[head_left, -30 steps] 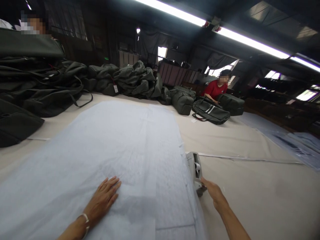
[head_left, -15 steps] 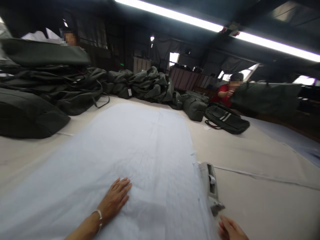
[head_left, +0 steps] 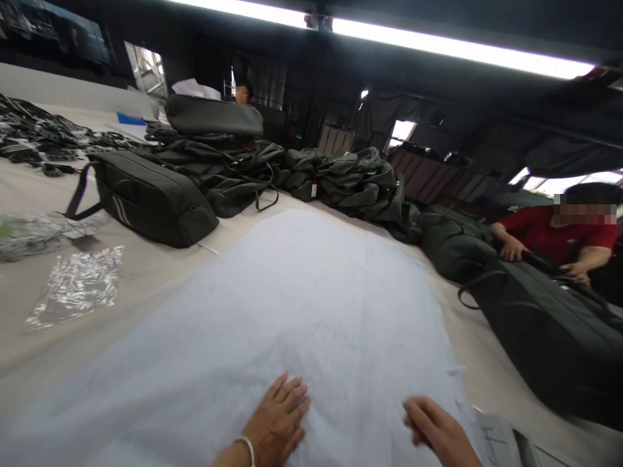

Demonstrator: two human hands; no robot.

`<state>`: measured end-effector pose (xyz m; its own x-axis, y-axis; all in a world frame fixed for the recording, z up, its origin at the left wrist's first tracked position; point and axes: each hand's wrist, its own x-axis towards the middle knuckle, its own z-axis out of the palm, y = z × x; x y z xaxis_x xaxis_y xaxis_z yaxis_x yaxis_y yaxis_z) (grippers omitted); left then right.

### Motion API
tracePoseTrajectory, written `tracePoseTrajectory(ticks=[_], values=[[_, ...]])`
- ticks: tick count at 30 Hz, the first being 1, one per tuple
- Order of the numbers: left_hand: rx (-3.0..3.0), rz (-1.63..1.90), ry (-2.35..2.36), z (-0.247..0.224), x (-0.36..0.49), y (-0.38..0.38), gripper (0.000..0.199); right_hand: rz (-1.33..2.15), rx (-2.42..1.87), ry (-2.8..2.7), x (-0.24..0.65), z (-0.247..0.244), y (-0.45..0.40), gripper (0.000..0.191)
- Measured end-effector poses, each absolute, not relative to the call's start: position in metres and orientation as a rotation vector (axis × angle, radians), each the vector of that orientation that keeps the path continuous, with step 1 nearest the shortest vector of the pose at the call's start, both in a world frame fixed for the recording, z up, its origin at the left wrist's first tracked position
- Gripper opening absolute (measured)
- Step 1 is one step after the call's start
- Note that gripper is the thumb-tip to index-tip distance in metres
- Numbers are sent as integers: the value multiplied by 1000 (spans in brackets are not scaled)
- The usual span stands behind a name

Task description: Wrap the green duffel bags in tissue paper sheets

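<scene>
My left hand [head_left: 276, 421], with a pale bangle at the wrist, lies flat and spread on a large pale blue-white sheet [head_left: 311, 292]. My right hand [head_left: 440, 431] is over the sheet near its right edge. Its fingers are curled together, and whatever they may hold is hidden. Just right of that hand, partly cut off by the bottom of the view, is a grey device [head_left: 496, 438] that looks like a tape dispenser. Light creases run through the sheet around my left hand.
A dark green bag [head_left: 150, 194] stands left, near clear plastic packaging [head_left: 80, 285]. Several green bags [head_left: 350, 178] are heaped at the back. On the right, a person in a red shirt [head_left: 535, 224] has both hands at a large green bag [head_left: 549, 324]. Straps [head_left: 43, 133] lie far left.
The view has swung left. My right hand has moved away from the grey device and over the sheet. The co-worker's green bag now lies on the table at the right.
</scene>
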<state>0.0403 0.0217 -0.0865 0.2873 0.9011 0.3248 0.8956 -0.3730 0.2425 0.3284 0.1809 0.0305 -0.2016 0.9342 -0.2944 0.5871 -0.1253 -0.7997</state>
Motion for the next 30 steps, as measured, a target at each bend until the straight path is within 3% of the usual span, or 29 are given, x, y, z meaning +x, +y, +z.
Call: tracePoseTrajectory(ticks=[3,7,11,17,23,27,30], values=[[2624,727,1783,-90,39,26,46,1412,-1599,-2088,240,34,230,29],[2802,917,1831,-97,37,33,37,1338,-1794,-2287,156,20,297,24],[2837,1028,1866,-102,37,36,22,1154,-2085,-2522,137,-2,324,29],[2784,1053,1917,-105,42,35,19,588,-2181,-2690,148,5,329,42],[2798,1003,1875,-108,40,34,22,86,-1782,-2665,166,-15,281,61],[2835,971,1823,-105,37,34,36,59,-1353,-2803,175,-67,245,67],[2801,925,1817,-103,40,32,41,96,-1336,-2839,177,-88,239,69]])
